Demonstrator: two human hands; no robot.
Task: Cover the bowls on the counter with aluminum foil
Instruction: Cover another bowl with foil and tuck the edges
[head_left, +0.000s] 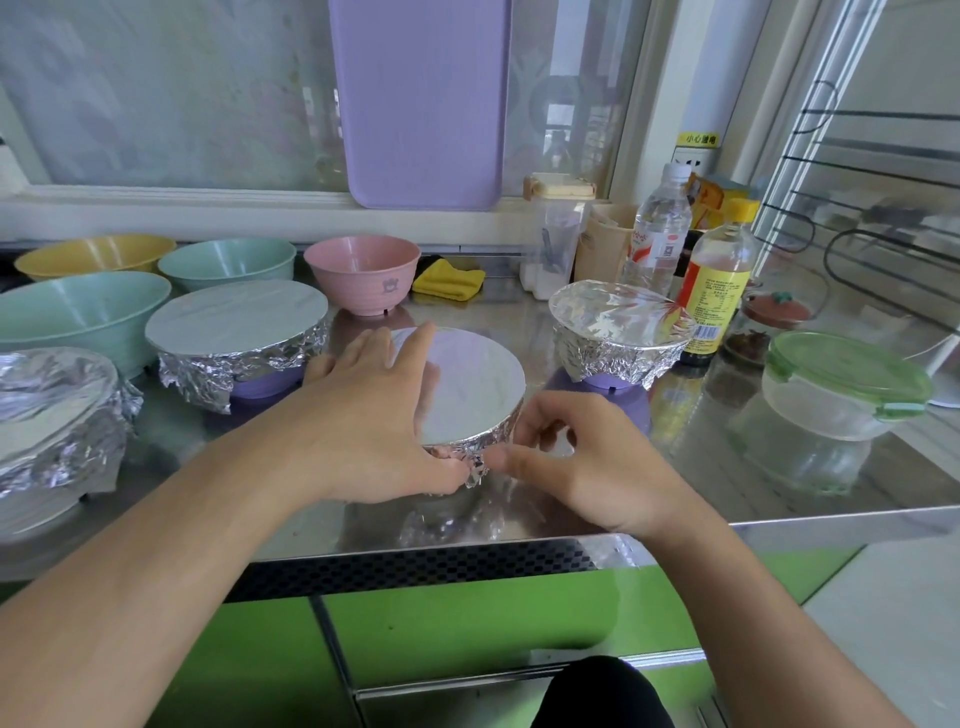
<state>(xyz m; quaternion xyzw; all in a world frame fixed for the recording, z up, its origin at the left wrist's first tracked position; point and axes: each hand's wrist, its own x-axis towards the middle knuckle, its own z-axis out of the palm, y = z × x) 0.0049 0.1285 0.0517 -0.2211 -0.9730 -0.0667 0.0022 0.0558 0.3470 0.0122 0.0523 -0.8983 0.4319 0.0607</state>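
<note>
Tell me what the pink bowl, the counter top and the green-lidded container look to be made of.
Pink bowl: probably matte plastic or a fibre composite, with an even pastel colour, no glaze shine and a printed figure.
Counter top: looks like stainless steel, grey and reflective, mirroring the bottles.
Green-lidded container: clear body, glass or hard plastic, I cannot tell which; the lid looks plastic, with a clip latch.

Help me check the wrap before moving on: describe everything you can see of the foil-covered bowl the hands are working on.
The centre bowl stands upright near the steel counter's front edge. Foil is stretched flat and smooth over its mouth, crimped in wrinkled folds down the near rim; the bowl's own colour is hidden. The left hand lies over its left side, fingers on top, thumb pressing the foil skirt. The right hand pinches the crumpled foil at the near-right rim.
</note>
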